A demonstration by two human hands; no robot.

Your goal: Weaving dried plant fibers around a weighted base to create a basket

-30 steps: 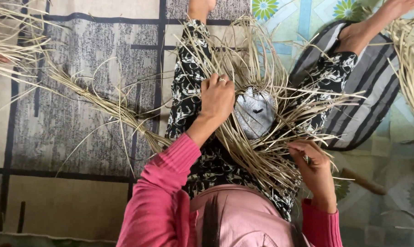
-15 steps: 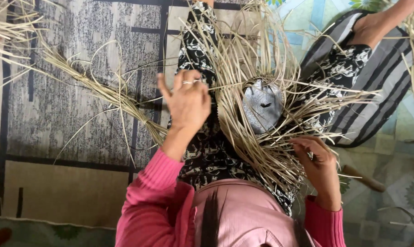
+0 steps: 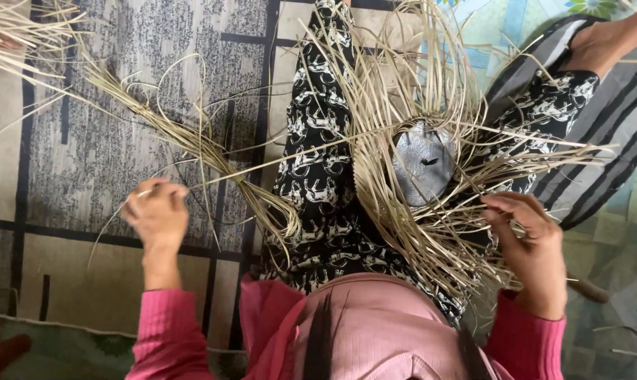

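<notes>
A: Entry, head view. Left hand (image 3: pixel 158 211) out over the patterned rug (image 3: pixel 72 162), fingers curled shut on a single thin straw strand (image 3: pixel 213 176); the strand runs rightward from the fist to the woven piece.

B: Location of the woven piece?

A: The half-woven straw piece (image 3: pixel 403 211) rests on the lap, across the black-and-white printed trousers (image 3: pixel 318 176), loose ends fanning out on all sides. It lies well to the right of the left fist, joined to it only by the pulled strand.

B: Right hand?

A: Right hand (image 3: pixel 533 246) at the piece's right edge, fingers bent and pinching several loose strands; touching the weave.

B: Centre of the weave?

A: A grey rounded object (image 3: pixel 424 165) sits inside the ring of straw. Kind: cannot tell.

B: Other material?

A: A loose straw bundle (image 3: pixel 156 116) lies on the rug, beyond the left hand.
</notes>
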